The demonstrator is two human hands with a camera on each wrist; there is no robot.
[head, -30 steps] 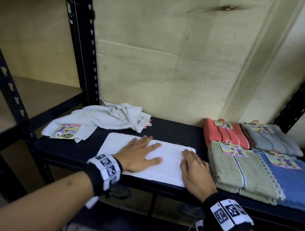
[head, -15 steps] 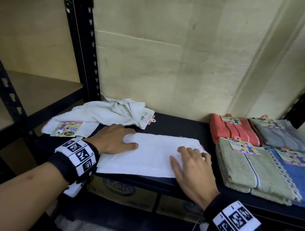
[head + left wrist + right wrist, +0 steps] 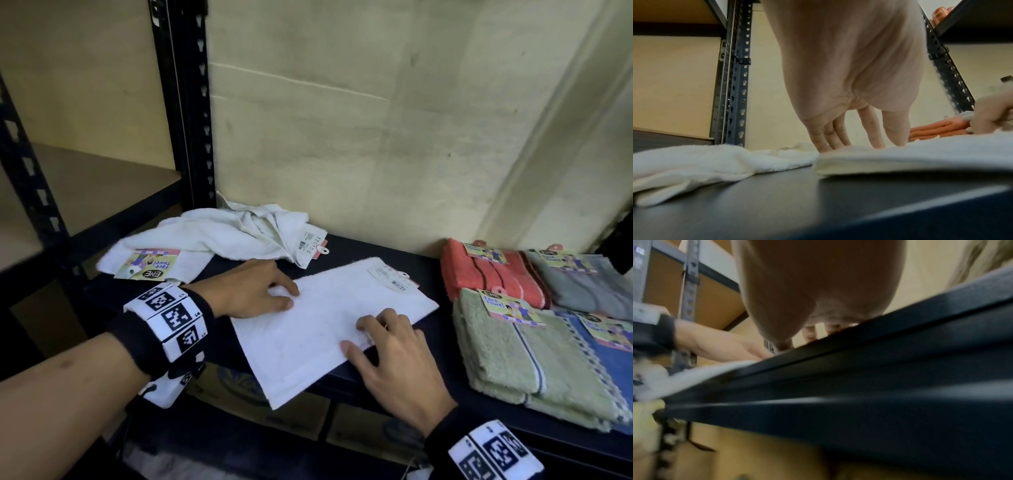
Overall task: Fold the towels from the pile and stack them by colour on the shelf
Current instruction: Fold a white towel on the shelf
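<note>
step: mid-fold, white towel (image 3: 329,325) flat on shelf (image 3: 370,263), left of green towel (image 3: 513,353) | left hand (image 3: 246,291) fingers curled, pinching its far-left edge | right hand (image 3: 394,359) fingers spread flat on its near-right edge | next: likely another fold, corners matched
</note>
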